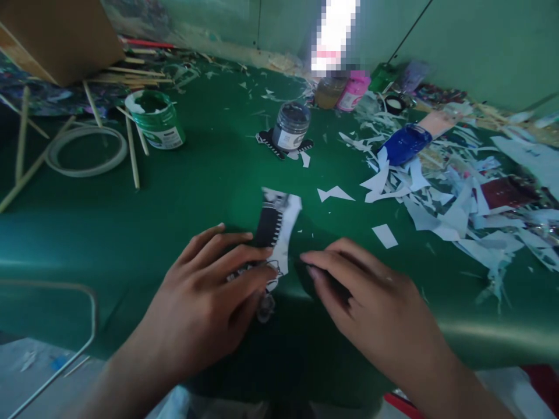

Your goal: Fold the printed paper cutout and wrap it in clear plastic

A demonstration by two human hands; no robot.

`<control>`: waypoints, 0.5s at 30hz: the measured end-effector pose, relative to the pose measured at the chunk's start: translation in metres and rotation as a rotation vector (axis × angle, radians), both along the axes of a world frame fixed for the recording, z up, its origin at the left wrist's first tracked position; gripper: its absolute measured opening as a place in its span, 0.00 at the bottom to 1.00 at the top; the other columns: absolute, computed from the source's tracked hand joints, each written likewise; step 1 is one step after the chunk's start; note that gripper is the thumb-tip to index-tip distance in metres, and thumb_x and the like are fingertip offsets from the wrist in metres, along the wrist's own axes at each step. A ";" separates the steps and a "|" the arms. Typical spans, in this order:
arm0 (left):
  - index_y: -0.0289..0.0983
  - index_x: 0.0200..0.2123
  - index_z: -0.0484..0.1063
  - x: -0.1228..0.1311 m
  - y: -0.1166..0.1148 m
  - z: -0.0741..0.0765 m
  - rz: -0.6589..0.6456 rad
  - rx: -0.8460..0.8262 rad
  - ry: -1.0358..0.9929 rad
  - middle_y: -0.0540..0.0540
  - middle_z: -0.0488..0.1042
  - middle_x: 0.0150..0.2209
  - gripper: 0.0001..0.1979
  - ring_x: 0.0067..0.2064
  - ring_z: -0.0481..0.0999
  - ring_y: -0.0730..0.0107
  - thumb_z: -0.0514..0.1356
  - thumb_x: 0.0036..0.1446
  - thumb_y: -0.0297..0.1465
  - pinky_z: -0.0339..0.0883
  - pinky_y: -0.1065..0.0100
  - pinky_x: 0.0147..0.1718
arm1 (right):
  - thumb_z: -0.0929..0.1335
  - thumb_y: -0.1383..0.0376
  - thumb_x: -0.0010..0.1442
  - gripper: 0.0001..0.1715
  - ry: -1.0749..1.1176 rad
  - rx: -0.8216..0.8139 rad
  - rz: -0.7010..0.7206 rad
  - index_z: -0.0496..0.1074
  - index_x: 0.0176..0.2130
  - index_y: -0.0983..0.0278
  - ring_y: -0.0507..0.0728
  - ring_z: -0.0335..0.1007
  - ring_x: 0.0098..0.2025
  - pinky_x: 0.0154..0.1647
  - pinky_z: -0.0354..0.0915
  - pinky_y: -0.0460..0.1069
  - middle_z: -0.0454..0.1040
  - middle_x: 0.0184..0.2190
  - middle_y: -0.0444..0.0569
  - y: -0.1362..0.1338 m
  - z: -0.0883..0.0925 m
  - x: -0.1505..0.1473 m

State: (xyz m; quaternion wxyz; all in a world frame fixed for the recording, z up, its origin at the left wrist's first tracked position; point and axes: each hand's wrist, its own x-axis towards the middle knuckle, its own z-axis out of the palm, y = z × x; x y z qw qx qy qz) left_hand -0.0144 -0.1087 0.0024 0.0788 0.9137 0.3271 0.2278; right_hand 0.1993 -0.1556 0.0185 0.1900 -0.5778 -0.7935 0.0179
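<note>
A printed paper cutout point(283, 230), black and white with a stitched-looking edge, lies on the green table in front of me. My left hand point(209, 285) holds it, fingers over its lower left part and hiding some of it. Just below the fingertips shows a small round dark piece point(265, 307), blurred. To the right of the cutout, apart from it, my right hand point(362, 291) has thumb and forefinger pinched together. Anything between those fingertips is too dark and small to name.
A dark jar point(292, 125) stands on black-and-white cutouts point(271, 145). At left are a green paint jar point(157, 122), a tape roll point(87, 151) and wooden sticks point(133, 151). Paper scraps point(454, 215) and a tipped blue jar point(404, 144) spread at right. A cardboard box point(61, 41) sits back left.
</note>
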 end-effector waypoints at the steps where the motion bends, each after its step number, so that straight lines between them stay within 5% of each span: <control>1: 0.43 0.43 0.74 0.003 -0.006 -0.002 0.053 0.026 -0.027 0.47 0.77 0.45 0.10 0.52 0.71 0.55 0.58 0.58 0.28 0.65 0.50 0.51 | 0.63 0.67 0.64 0.10 -0.008 -0.001 -0.025 0.72 0.43 0.61 0.44 0.60 0.18 0.16 0.53 0.44 0.73 0.35 0.44 -0.002 0.000 -0.001; 5: 0.40 0.44 0.75 0.013 -0.026 -0.012 0.187 0.107 -0.088 0.43 0.77 0.41 0.12 0.47 0.72 0.52 0.61 0.56 0.27 0.66 0.51 0.45 | 0.63 0.67 0.64 0.11 -0.051 0.030 -0.054 0.73 0.43 0.60 0.45 0.63 0.19 0.15 0.51 0.45 0.74 0.36 0.44 -0.006 -0.001 -0.004; 15: 0.36 0.42 0.75 0.018 -0.027 -0.016 0.214 0.143 -0.166 0.44 0.77 0.39 0.10 0.44 0.72 0.56 0.62 0.54 0.25 0.65 0.53 0.44 | 0.64 0.65 0.63 0.10 -0.108 0.059 0.014 0.74 0.43 0.58 0.47 0.68 0.23 0.16 0.51 0.46 0.75 0.35 0.41 0.002 -0.004 -0.009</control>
